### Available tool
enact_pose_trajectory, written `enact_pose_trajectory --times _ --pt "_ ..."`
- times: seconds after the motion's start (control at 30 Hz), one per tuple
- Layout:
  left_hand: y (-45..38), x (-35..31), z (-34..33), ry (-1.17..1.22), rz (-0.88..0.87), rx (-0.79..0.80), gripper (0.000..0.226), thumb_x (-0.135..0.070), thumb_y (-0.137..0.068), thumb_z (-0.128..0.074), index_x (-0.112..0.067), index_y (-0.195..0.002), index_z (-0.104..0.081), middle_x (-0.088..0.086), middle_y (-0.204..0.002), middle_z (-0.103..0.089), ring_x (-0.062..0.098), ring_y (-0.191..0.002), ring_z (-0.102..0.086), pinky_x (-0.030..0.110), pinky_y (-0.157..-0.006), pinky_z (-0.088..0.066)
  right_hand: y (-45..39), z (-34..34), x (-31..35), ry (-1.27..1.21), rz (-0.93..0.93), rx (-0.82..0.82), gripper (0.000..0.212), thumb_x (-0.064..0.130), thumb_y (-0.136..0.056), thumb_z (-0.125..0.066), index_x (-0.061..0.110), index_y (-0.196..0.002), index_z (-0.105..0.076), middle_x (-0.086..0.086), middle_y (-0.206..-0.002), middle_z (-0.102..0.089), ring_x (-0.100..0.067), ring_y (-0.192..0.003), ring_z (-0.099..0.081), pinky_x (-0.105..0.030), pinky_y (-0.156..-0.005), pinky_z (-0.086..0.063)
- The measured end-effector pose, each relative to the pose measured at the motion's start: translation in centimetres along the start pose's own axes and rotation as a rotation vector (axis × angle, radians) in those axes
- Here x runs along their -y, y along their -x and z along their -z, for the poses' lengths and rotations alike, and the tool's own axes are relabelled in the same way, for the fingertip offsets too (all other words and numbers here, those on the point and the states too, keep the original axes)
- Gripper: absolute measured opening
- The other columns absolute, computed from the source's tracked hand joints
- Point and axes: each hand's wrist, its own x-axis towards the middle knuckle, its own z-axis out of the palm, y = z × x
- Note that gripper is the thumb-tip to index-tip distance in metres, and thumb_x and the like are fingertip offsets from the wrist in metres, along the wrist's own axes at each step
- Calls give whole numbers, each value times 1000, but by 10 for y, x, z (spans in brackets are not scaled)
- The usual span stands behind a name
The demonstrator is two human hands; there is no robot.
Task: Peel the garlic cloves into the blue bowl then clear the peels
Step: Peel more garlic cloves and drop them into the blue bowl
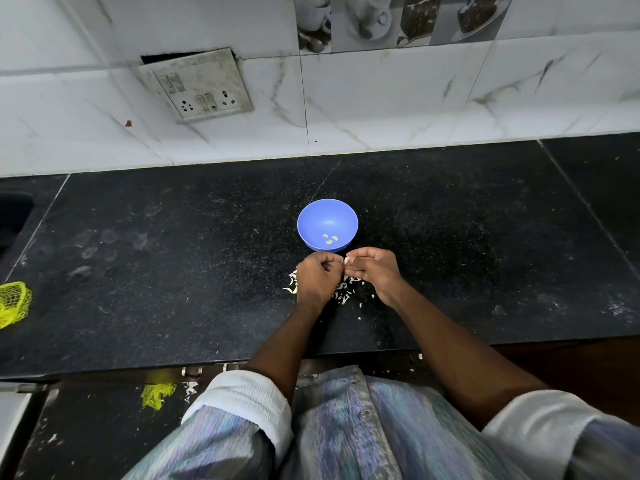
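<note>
The left hand (317, 280) and right hand (374, 271) pinch a small pale garlic clove (346, 260) between them, just near of the round blue plastic bowl (327, 216) holding three peeled cloves (329, 239). Papery white peels (346, 292) litter the black stone counter (173, 271), uncleared.

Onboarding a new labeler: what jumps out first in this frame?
The blue bowl at the centre of the black counter, with a few peeled garlic cloves inside. Just in front of it, the left hand and right hand meet, the right pinching a clove, above scattered white peels. A yellow mesh bag sits at the far left edge.
</note>
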Motion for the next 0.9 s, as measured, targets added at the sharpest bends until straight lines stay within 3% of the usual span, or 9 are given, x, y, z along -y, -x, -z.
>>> enact_pose_trajectory --times 0.17,0.43,0.57,0.9 --pt "2 -3 1 -77 -21 -5 3 -22 -86 -79 -22 -85 -82 -13 -73 -75 0 -68 -69 21 -67 -55 -4 -4 -1 101 38 -12 11 -7 -91 -68 -9 -102 -70 -22 -91 -76 -22 -77 -77 -27 -70 -62" --pt "5 -14 0 -267 -12 -61 9 -29 -87 -76 -25 -86 -84 -5 -78 -78 16 -71 -70 26 -62 -47 -9 -6 -5 251 130 -54 5 -3 -88 -70 1 -89 -74 -17 -81 -76 -23 -73 -75 -35 -73 -64" --pt "4 -16 -2 -319 38 -76 13 -33 -84 -75 -23 -81 -81 -4 -76 -76 21 -73 -70 31 -65 -53 -10 -7 -7 287 148 -69 6 -2 -87 -71 3 -87 -75 -14 -78 -77 -20 -71 -73 -33 -70 -63" --pt "3 -7 -2 -289 57 -53 12 -33 -80 -77 -23 -73 -75 -14 -73 -71 7 -69 -66 28 -65 -54 -8 -7 -12 194 89 -3 10 -5 -89 -70 -3 -96 -76 -16 -87 -77 -19 -79 -75 -27 -71 -61"
